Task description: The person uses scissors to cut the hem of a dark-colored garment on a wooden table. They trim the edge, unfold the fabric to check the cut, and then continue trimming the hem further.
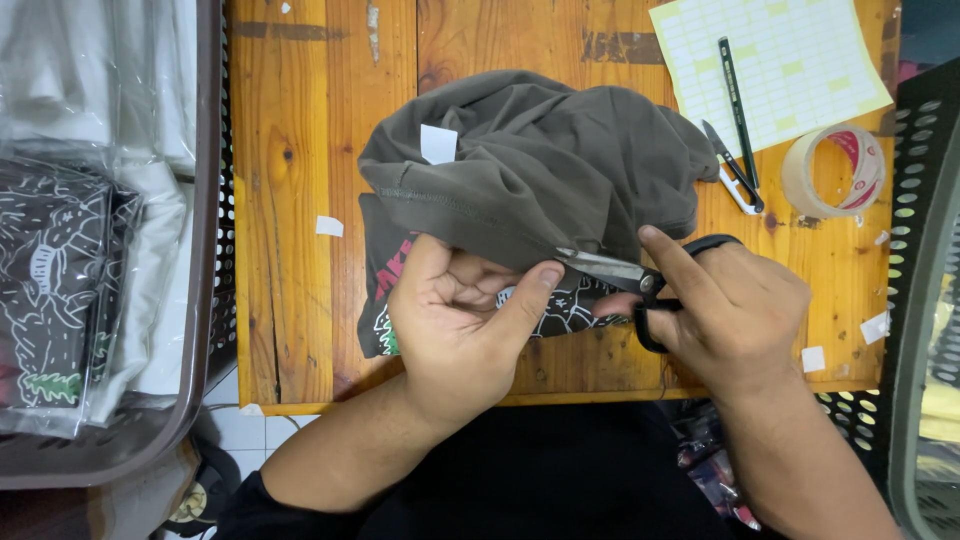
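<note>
Olive shirt [540,160] pinched in left hand [465,325]; right hand [735,310] clamped on scissors [625,272], whose blades at three o'clock could nick the thumb.

Garment [540,160] olive-grey, pink-green-white print; scissors [640,285] black-handled; paper sheet [770,60] pale yellow grid.

Wooden table [290,200] bears garment [540,160], sheet [770,60], tape [835,170].

Both forearms are bare below dark, pushed-up sleeves, and the hands [470,320] carry no rings.
</note>
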